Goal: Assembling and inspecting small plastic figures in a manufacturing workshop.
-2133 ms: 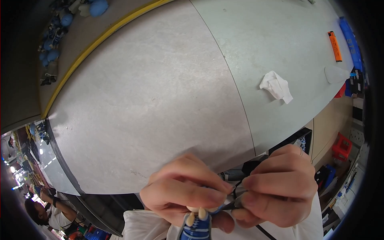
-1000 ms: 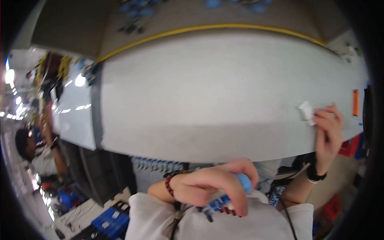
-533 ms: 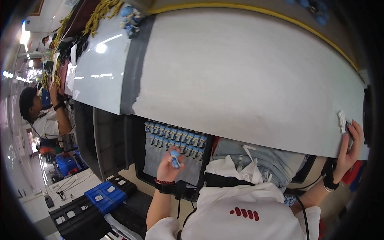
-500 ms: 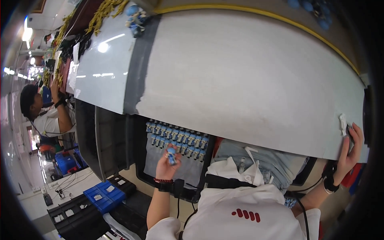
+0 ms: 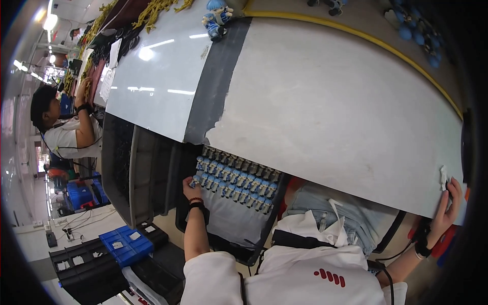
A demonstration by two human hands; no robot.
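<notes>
My left hand [image 5: 191, 189] reaches down under the table to a dark tray [image 5: 223, 243] lined with a grey sheet. Rows of small blue-and-white figurines [image 5: 235, 177] stand along the tray's far side. The fingers are closed on one small blue figurine [image 5: 195, 181] at the left end of the rows. My right hand [image 5: 449, 202] lies far to the right on the front edge of the grey table [image 5: 330, 112], fingers spread and touching a crumpled white cloth [image 5: 443, 177].
A black crate [image 5: 127, 173] sits left of the tray. Blue bins [image 5: 124, 244] and black trays lie on the floor. Another person [image 5: 58, 124] works at the left. A blue figure [image 5: 216, 15] and blue balls [image 5: 417, 30] lie beyond the table.
My left hand has carried the blue figurine down from my chest to the left end of the rows in the tray. My right hand went to the white cloth and stays there.
</notes>
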